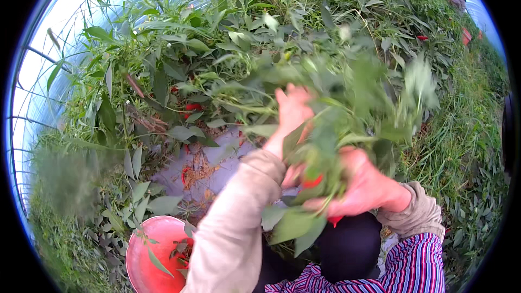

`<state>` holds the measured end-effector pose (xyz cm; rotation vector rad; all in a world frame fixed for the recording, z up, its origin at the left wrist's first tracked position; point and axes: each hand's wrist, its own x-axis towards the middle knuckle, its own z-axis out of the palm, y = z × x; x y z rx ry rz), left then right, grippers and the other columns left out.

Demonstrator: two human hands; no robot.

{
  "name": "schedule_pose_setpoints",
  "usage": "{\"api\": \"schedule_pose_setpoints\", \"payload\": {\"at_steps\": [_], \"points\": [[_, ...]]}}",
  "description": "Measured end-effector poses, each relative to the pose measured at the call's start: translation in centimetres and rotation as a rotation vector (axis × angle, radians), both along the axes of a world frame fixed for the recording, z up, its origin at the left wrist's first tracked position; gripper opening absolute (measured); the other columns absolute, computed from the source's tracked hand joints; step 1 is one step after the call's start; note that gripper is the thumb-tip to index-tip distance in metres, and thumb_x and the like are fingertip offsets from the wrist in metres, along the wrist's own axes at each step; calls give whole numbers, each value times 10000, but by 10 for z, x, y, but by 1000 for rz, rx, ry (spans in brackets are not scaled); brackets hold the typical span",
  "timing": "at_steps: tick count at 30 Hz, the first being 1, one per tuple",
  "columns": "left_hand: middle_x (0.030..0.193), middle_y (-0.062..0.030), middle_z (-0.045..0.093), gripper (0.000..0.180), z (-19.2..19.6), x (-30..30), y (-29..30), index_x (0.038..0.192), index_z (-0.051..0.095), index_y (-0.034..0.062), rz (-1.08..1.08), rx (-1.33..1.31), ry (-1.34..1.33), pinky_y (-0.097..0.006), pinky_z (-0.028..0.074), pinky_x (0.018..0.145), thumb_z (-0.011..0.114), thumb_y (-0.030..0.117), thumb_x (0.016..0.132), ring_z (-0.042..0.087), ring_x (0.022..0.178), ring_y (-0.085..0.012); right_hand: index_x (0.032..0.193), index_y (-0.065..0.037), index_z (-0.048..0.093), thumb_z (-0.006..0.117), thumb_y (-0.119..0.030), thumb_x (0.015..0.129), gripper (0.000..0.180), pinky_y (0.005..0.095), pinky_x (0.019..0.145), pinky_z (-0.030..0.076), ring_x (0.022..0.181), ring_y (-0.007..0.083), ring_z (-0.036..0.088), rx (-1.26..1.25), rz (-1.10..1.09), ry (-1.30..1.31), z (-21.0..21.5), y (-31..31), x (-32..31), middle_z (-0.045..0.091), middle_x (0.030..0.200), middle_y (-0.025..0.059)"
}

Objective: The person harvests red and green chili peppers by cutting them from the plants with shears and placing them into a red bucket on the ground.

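Leafy green pepper stems (327, 133), motion-blurred, with glossy red pods (312, 181) — right fingers (344, 206) clamped round them, left fingers (293, 92) unclear

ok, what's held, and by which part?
The right hand grips a leafy branch, apparently by its stems; the left hand is too blurred to tell its hold.

Downward fisheye view from head height
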<state>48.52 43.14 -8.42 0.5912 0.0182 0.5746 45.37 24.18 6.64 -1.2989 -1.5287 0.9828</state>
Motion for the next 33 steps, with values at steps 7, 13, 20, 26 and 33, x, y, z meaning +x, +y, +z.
{"api": "schedule_pose_setpoints", "payload": {"at_steps": [7, 13, 20, 26, 33], "points": [[1313, -97, 500, 420, -125, -70, -75, 1297, 488, 71, -279, -546, -152, -484, 361, 1027, 524, 244, 916, 465, 1215, -242, 967, -3, 655, 654, -122, 794, 210, 270, 634, 486, 683, 104, 597, -322, -710, 207, -89, -7, 93, 649, 772, 29], [1239, -135, 554, 384, -85, -124, -80, 1191, 530, 57, -513, -2900, -1037, -584, 251, 1056, 528, 195, 833, 494, 1212, -279, 1083, -12, 599, 721, -196, 757, 393, 279, 775, 463, 822, 107, 572, -374, -553, 288, -141, -23, 84, 632, 932, 16], [1329, -195, 446, 489, 47, -172, -92, 1254, 517, 102, -210, -3361, -1365, -649, 234, 1021, 577, 256, 794, 398, 1274, -350, 1052, -6, 630, 675, -105, 771, 301, 283, 709, 482, 754, 97, 568, -128, -230, 245, -75, -9, 62, 650, 858, 12], [1315, -218, 446, 556, 103, -206, -102, 1270, 535, 103, 691, -3246, -1494, -647, 229, 1043, 624, 382, 797, 391, 1271, -378, 1125, -26, 613, 690, -176, 787, 379, 308, 792, 486, 827, 108, 585, -219, -143, 14, -81, -18, 36, 679, 916, 59], [1358, -292, 397, 349, 114, -225, -142, 1096, 634, 35, 840, -3030, -1324, -583, 274, 1031, 547, 241, 828, 353, 1303, -400, 1133, -25, 591, 670, -178, 783, 390, 327, 801, 489, 841, 167, 616, -249, -29, -36, -126, -26, 34, 669, 926, 112]]}}
